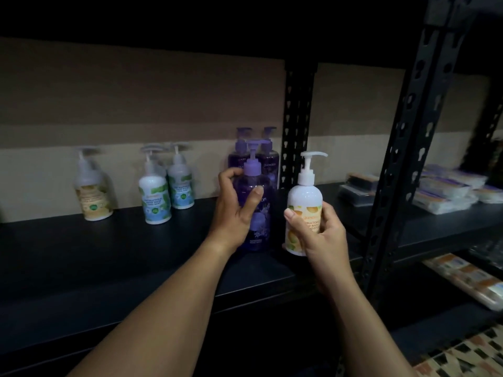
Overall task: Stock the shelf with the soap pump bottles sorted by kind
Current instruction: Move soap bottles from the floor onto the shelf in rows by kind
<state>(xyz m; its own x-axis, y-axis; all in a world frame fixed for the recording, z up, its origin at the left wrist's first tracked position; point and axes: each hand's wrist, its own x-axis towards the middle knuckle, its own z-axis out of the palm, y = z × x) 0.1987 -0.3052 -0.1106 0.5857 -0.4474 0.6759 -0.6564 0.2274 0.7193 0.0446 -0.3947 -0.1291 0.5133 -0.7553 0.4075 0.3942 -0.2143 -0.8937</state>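
We saw a black shelf [136, 248] with a pale board behind it. At its right end stood a perforated black post [296, 126], and a second, nearer post [408, 148] leaned across the view further right. Beyond that post lay flat wrapped packs [446, 189] on the next bay, and more packs [468, 278] on a lower level. Nothing stood between our hands and the bottles already on the shelf.

Our left hand [236, 210] gripped a purple bottle [254, 202], thumb across its front and fingers curled round its left side. The bottle stood upright, its base on or just above the shelf; we could not tell which. Its pump spout pointed left. Right behind it stood two more purple bottles [268, 156], upright and touching or nearly so, next to the far post.

Our right hand [318, 229] held a white bottle [304, 208] with an orange label, fingers wrapped round the lower body, thumb on the label. It was upright, tilted slightly, with the spout pointing right, just beside the purple bottle and in front of the shelf edge.

Further left stood two white bottles with green-blue labels [166, 194], side by side, and well apart from them a lone yellow-label bottle [94, 194], all upright against the board.

The scene was dim and the left bottles were blurred, so their print could not be read. Our hand hid much of the orange label, and the rear purple bottles were half covered by the front one.
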